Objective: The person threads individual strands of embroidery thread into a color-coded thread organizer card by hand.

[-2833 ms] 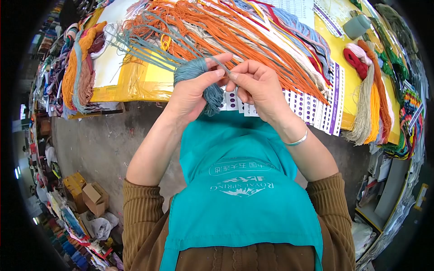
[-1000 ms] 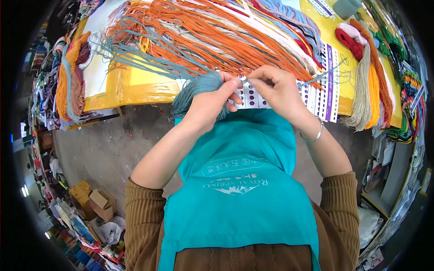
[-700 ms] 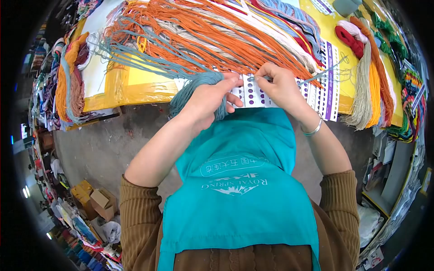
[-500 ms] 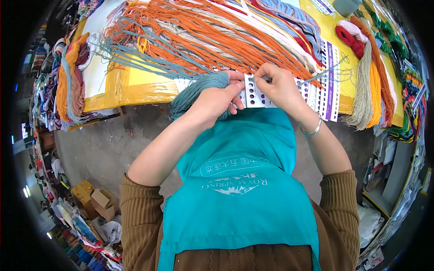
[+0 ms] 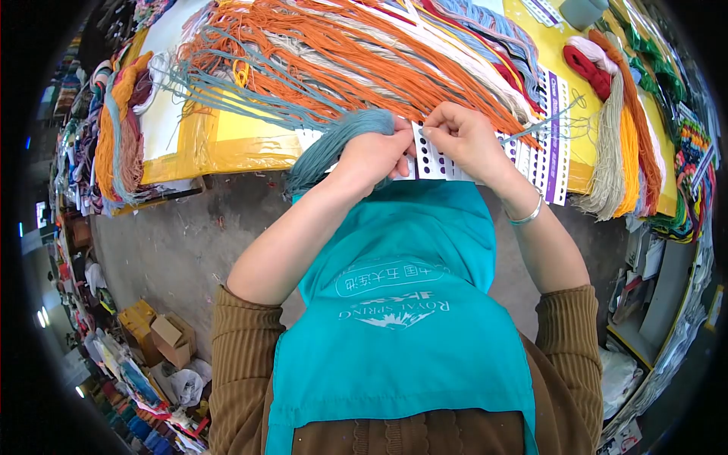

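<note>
A thick bundle of grey-blue thread (image 5: 326,152) hangs at the table's front edge, its upper end by my left hand (image 5: 375,158). The fingers of that hand are closed round the bundle's end, next to a white card with a row of dark holes (image 5: 426,155). My right hand (image 5: 466,144) pinches the top of this card between thumb and forefinger. Behind both hands, orange threads (image 5: 341,57) lie across the table over white and grey ones. More punched cards with a purple stripe (image 5: 555,136) lie to the right.
The yellow table (image 5: 250,152) has a taped front edge. Coloured skeins hang at its left (image 5: 121,121) and right (image 5: 610,144) ends. A grey container (image 5: 582,10) stands at the back right. Cardboard boxes (image 5: 173,337) are on the floor at lower left.
My left hand has turned, its fingers now curled in closer by the card. The top of the thread bundle has shifted slightly up and right. My right hand has moved slightly.
</note>
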The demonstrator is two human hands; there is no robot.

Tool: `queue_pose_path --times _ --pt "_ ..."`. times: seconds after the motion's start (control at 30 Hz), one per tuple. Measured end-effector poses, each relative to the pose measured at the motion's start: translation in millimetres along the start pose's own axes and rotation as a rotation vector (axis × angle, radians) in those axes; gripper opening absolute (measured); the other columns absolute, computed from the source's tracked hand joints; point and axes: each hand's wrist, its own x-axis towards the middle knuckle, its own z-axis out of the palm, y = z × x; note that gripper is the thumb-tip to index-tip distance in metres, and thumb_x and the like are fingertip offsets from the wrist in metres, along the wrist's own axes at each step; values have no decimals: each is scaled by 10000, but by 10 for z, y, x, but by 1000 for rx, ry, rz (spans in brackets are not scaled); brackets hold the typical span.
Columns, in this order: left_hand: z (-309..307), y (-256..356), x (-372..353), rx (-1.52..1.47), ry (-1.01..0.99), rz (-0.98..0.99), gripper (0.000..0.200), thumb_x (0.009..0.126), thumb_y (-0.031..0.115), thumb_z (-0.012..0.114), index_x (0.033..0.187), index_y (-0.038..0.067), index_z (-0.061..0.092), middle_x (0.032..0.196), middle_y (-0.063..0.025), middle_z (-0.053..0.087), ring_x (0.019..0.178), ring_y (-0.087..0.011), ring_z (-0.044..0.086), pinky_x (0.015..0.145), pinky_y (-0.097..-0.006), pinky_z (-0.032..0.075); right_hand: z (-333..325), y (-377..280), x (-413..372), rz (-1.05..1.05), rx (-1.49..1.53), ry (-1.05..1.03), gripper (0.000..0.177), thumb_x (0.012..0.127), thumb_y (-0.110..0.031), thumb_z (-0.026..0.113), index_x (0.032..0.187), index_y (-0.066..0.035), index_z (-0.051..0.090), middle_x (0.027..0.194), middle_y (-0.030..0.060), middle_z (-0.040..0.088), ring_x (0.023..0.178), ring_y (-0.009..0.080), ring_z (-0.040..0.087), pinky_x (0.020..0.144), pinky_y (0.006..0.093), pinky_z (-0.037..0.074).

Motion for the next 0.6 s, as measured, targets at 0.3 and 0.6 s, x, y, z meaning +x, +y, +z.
queue_pose_path --times 0.3,0.6 --pt "-150 24 -158 -46 -108 90 136 967 180 548 974 51 591 726 -24 619 516 -53 491 443 -195 344 65 -106 -15 -70 -313 32 309 810 -352 706 935 -77 639 792 120 671 749 280 658 661 398 492" --pt "-59 2 -83 -21 -123 -16 238 976 236 523 874 35 601 685 -28 613 500 -67 465 452 -219 349 1 -161 39 62 -171 -67 425 890 -446 644 1007 -38 616 693 53 652 654 152 637 600 302 477"
